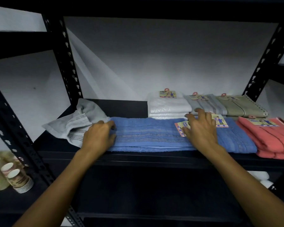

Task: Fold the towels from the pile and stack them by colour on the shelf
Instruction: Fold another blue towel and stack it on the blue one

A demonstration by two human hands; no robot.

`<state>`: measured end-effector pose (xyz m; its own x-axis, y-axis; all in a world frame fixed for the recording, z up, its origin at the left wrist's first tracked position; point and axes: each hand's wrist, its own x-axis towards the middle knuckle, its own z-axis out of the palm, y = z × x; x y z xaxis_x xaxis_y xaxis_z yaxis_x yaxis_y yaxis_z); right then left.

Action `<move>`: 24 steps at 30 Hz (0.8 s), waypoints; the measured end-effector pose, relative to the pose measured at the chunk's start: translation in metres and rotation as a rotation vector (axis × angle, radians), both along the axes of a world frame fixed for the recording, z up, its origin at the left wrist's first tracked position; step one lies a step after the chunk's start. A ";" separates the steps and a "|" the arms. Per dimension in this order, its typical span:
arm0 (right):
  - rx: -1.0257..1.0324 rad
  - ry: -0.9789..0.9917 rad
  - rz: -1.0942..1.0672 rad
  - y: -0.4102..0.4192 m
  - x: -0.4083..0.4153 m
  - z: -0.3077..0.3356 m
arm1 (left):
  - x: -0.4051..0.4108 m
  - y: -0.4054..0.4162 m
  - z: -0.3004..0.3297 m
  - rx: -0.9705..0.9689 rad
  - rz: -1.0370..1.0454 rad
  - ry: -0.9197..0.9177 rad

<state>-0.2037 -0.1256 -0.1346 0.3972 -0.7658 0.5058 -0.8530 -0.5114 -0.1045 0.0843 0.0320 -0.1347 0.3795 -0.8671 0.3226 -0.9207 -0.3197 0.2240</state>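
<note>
a: where's the blue towel (147,136)?

b: folded long along the front edge of the black shelf (129,107), at 6 o'clock on the board. the left hand (99,136) rests on its left end, fingers bent over the edge; i cannot tell if they truly pinch the cloth. the right hand (202,130) lies flat on top with fingers spread and straight, gripping nothing, partly covering a paper label (181,128).

a: and around it?

b: at 9 o'clock a crumpled grey towel (75,122), unfolded, touches the blue one's left end. at 12 o'clock, just behind, a white stack (168,107) with a label on top. at 1 o'clock a folded grey striped towel (208,104), and beside it an olive towel (243,105). at 3 o'clock a coral stack (275,138), touching the blue towel's right end.

a: anything else holding things?

b: the lower shelf at 8 o'clock holds stacks of paper cups (15,177), nested one in another.
</note>
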 end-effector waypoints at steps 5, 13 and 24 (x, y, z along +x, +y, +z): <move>0.227 0.052 0.547 0.005 -0.018 0.000 | 0.014 0.017 -0.017 -0.147 -0.376 -0.109; 0.265 0.275 0.574 0.007 -0.019 0.011 | 0.002 0.006 -0.010 -0.108 -0.457 -0.272; 0.067 0.168 0.568 0.010 -0.039 -0.014 | 0.026 -0.005 -0.005 -0.049 -0.594 -0.320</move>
